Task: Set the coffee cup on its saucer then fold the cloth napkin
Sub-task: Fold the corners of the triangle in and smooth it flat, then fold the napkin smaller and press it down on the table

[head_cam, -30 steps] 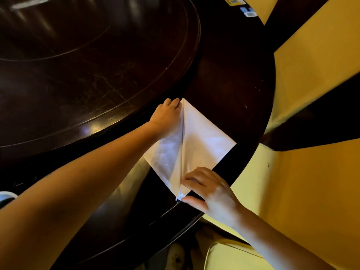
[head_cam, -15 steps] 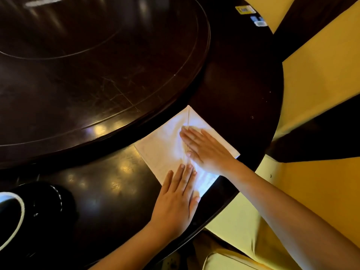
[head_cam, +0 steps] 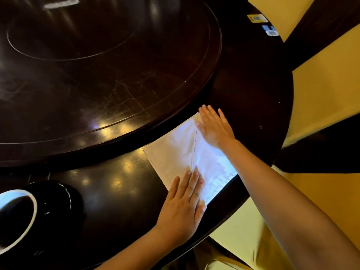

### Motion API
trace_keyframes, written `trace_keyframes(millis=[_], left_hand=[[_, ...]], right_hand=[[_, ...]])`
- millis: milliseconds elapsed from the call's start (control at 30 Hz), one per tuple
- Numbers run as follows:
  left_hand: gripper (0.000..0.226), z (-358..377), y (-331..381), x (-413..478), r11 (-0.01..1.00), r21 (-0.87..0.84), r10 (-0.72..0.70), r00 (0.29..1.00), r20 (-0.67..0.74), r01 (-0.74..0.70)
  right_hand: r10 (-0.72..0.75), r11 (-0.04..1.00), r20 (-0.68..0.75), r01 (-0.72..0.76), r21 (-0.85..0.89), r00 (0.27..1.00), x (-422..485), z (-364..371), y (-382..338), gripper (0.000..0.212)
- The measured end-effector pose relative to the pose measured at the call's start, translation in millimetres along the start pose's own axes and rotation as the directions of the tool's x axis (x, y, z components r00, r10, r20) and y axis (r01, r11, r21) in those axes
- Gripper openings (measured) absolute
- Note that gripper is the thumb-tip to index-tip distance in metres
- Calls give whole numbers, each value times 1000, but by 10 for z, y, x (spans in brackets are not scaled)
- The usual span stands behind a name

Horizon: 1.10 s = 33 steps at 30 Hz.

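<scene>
Your left hand (head_cam: 182, 208) lies flat, palm down, in the lower middle of the frame, with the fingers straight and close together. Its fingertips rest on the near part of the white folded cloth napkin (head_cam: 175, 152), close to the centre crease. Your right hand (head_cam: 215, 127) is also flat and opened, fingers a little spread, at the far tip of the napkin, right of centre in the frame. Neither hand grips anything.

The napkin lies on the dark round wooden table (head_cam: 253, 94), between the raised dark turntable (head_cam: 97, 75) and the table edge. Its two flaps meet at one straight line in the middle.

At the lower left edge of the frame stands the black coffee cup with white rim (head_cam: 17, 217). The inside looks dark, and I cannot tell if there is liquid in it. I also cannot tell if a saucer is under it.

Compared with half a second ago, your right hand has slid from the middle of the napkin up to its far tip, while the left hand stays near the same place.
</scene>
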<state>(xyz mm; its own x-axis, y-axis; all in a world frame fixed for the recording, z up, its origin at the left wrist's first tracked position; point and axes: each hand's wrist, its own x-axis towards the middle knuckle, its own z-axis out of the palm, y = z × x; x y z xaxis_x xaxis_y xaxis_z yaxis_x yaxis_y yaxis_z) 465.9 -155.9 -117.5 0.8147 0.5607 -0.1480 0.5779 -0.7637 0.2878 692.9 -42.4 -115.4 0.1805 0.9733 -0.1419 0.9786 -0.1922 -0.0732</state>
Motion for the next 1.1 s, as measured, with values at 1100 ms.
trace_keyframes(millis=[1100], left_hand=[[15,-997,-1080,207,273,-804,-531,779,333,529]], right_hand=[[478,123,362,-469,874,800,-1383,-313,166,17]])
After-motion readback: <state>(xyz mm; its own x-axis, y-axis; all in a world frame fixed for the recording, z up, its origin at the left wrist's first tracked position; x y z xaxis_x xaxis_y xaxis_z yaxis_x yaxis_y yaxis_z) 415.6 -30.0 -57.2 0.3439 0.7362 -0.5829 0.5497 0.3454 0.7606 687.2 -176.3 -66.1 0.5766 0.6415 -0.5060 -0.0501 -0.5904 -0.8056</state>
